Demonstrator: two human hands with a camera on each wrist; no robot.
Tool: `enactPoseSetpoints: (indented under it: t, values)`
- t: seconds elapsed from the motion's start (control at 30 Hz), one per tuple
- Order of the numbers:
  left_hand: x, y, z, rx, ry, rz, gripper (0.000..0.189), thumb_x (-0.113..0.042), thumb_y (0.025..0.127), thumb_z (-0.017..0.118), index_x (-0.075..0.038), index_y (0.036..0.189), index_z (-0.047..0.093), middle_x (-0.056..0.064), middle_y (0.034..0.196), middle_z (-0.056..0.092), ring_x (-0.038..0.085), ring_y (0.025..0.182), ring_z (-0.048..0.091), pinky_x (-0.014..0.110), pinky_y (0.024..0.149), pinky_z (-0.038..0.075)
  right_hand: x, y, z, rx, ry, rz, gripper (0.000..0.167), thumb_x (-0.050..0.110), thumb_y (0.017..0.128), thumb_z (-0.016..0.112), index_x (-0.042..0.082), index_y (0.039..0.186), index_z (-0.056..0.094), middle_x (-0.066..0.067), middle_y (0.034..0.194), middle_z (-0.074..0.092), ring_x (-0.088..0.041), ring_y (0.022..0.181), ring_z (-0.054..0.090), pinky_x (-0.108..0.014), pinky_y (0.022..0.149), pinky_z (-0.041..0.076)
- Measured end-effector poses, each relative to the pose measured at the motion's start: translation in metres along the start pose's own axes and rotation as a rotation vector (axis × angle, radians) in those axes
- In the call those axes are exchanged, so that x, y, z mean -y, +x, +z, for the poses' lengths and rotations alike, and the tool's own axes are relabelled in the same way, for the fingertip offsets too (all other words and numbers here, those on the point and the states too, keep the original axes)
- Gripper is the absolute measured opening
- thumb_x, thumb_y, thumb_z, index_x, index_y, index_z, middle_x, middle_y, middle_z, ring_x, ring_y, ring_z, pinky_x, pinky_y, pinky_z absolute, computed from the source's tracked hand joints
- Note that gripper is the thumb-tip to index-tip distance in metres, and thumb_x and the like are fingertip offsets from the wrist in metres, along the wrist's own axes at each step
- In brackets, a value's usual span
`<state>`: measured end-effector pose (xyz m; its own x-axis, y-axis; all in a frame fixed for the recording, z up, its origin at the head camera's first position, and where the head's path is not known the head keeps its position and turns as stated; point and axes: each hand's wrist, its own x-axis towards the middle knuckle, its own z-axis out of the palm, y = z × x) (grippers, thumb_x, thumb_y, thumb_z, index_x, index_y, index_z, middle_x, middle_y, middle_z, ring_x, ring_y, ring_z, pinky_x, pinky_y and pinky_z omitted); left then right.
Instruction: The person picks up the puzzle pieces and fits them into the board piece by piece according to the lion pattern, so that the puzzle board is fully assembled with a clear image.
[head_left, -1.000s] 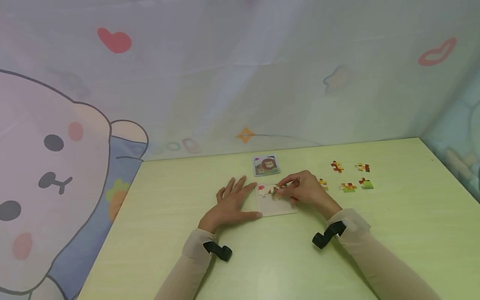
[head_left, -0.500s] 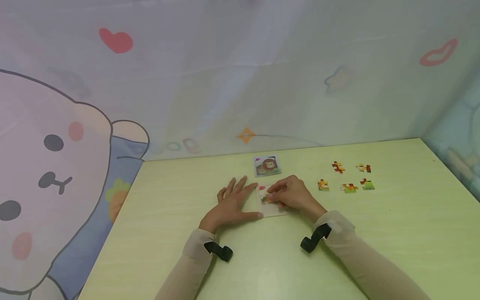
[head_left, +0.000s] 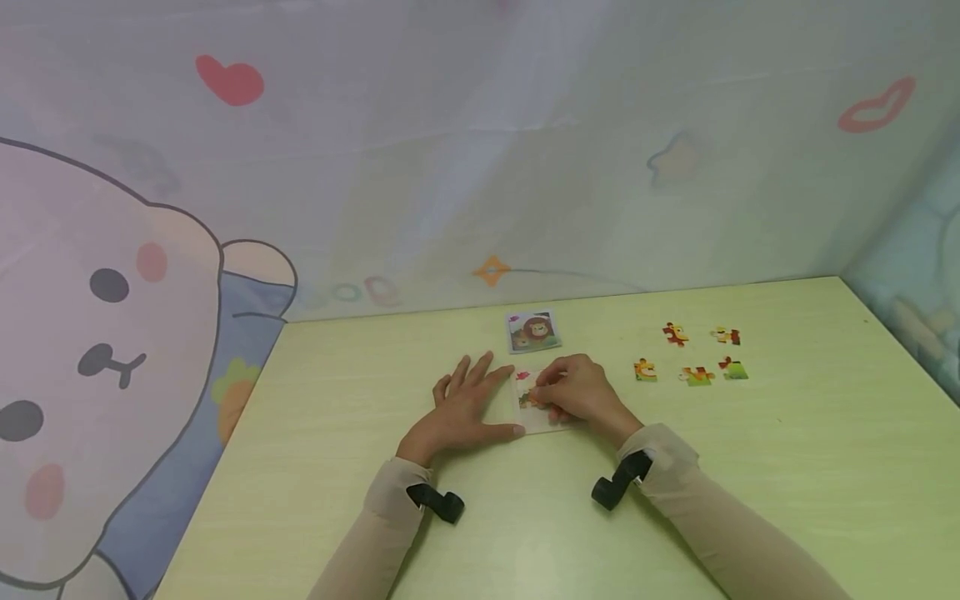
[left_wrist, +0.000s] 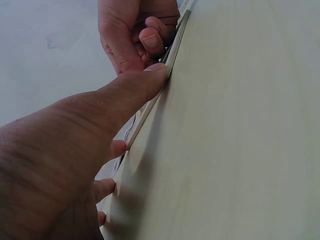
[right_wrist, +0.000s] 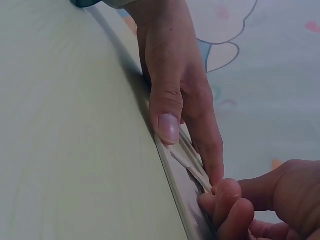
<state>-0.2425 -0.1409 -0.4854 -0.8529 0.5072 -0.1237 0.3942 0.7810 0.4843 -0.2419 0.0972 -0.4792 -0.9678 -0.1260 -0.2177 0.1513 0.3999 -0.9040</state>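
Note:
The puzzle tray [head_left: 532, 425] lies flat on the table, a strip of picture fitted along its far side. My left hand [head_left: 457, 415] is spread at the tray's left side; thumb and index fingertips touch its corners. Over the tray, my right hand [head_left: 581, 390] pinches a jigsaw piece [head_left: 531, 400] between thumb and index finger and covers the tray's right part. From the right wrist, that jigsaw piece [right_wrist: 190, 169] shows edge-on, tilted, one end low over the tray's bed. The left wrist view has the left thumb [left_wrist: 157, 71] against the tray's edge.
Several loose jigsaw pieces [head_left: 697, 376] lie to the right of the right hand. A square lion picture card [head_left: 534, 332] sits behind the tray. A printed cloth [head_left: 420, 167] hangs along the table's back edge.
My right hand has moved left and slightly nearer over the tray with the pinched jigsaw piece, bringing the piece toward the left side. The left hand has stayed in place.

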Motion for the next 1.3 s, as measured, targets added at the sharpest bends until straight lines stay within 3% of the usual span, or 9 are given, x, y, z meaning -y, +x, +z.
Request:
enactPoseSetpoints:
  t: [0.5, 0.97, 1.3]
  values:
    - [0.0044, 0.0006, 0.0047, -0.011, -0.009, 0.008, 0.094, -0.067, 0.092, 0.072, -0.034, 0.17, 0.032, 0.007, 0.184, 0.009, 0.043, 0.17, -0.003, 0.073, 0.127, 0.007, 0.0048, -0.0001, 0.0027, -0.009, -0.154, 0.023, 0.02, 0.021, 0.092, 0.083, 0.007, 0.096, 0.07, -0.003, 0.064, 0.07, -0.009, 0.048, 0.062, -0.023, 0.05, 0.053]
    - [0.002, -0.0003, 0.0027, -0.01, -0.021, -0.001, 0.093, -0.066, 0.092, 0.073, -0.036, 0.17, 0.031, 0.003, 0.185, 0.007, 0.04, 0.171, -0.005, 0.071, 0.128, 0.006, -0.0002, -0.0024, 0.0043, 0.0, -0.239, -0.141, 0.011, 0.022, 0.098, 0.077, 0.013, 0.097, 0.071, 0.0, 0.059, 0.067, -0.011, 0.046, 0.062, -0.025, 0.05, 0.047]
    - [0.0018, -0.0007, 0.0016, -0.005, -0.023, -0.002, 0.093, -0.066, 0.093, 0.073, -0.035, 0.17, 0.031, 0.004, 0.185, 0.007, 0.04, 0.171, -0.005, 0.072, 0.128, 0.006, -0.0014, -0.0024, 0.0039, 0.012, -0.255, -0.182, 0.01, 0.021, 0.099, 0.075, 0.013, 0.096, 0.069, 0.001, 0.057, 0.066, -0.011, 0.045, 0.061, -0.025, 0.05, 0.045]
